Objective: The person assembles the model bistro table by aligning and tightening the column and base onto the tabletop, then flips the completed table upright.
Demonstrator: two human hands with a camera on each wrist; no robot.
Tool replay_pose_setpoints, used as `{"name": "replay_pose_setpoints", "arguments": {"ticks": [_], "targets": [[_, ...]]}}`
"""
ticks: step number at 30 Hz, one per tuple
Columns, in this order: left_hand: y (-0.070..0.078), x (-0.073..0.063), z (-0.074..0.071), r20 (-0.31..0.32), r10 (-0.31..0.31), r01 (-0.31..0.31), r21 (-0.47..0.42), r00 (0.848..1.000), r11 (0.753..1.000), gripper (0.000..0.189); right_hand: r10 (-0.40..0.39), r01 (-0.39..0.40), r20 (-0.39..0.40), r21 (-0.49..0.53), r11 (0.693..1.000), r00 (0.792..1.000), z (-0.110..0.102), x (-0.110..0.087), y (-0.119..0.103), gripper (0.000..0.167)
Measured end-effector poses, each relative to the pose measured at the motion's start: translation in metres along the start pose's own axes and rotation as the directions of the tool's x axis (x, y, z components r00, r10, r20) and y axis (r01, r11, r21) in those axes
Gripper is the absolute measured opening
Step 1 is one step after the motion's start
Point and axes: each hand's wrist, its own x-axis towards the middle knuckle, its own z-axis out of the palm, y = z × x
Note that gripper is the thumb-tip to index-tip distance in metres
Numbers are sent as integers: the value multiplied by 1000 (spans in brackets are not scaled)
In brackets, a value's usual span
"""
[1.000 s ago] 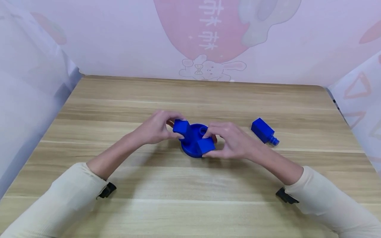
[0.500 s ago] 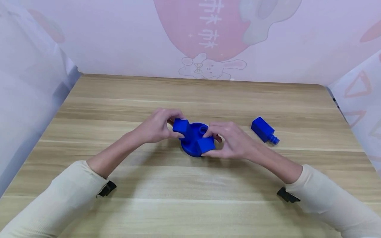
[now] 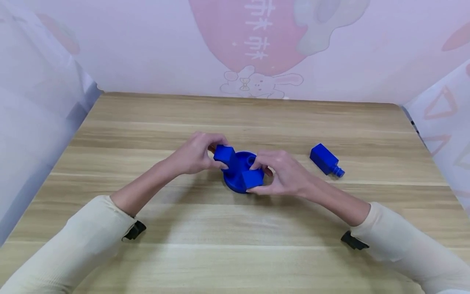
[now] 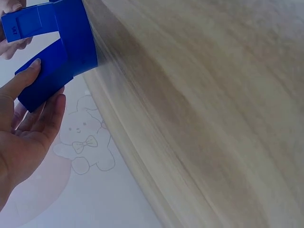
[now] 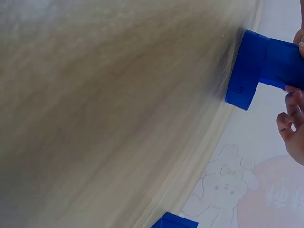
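Note:
A round blue base [image 3: 235, 187] with a raised rim sits on the wooden table, and two blue rectangular blocks stand up from it. My left hand [image 3: 196, 154] pinches the left block [image 3: 224, 154] between thumb and fingers; in the left wrist view this block [image 4: 45, 78] leans outward from the base [image 4: 78, 38]. The right block [image 3: 252, 179] is between the thumb and fingertips of my right hand [image 3: 284, 173]. Behind it, a round socket [image 3: 251, 159] shows on the base. The blocks' lower ends are hidden where they meet the base.
To the right, a loose blue block [image 3: 324, 159] lies on its side, its threaded stem [image 3: 338, 172] pointing toward the front right. The wooden table [image 3: 235, 228] ends at a printed back panel [image 3: 147, 49], with pale side panels left and right.
Both hands keep their grip on the two blocks. The right block has shifted very slightly left with my right hand. The loose block stays where it lay.

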Motion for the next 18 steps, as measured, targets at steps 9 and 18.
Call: {"name": "replay_pose_setpoints", "arguments": {"ticks": [9,18], "targets": [[3,-1,2,10,-26,26,2,1000,1000,33,88,-89,27,8,996,996,-4,-4,-3,40],[7,-5,1,12,12,-13,105,1000,994,54,227,-219,138,-68,973,964,-32,-10,1,46]]}}
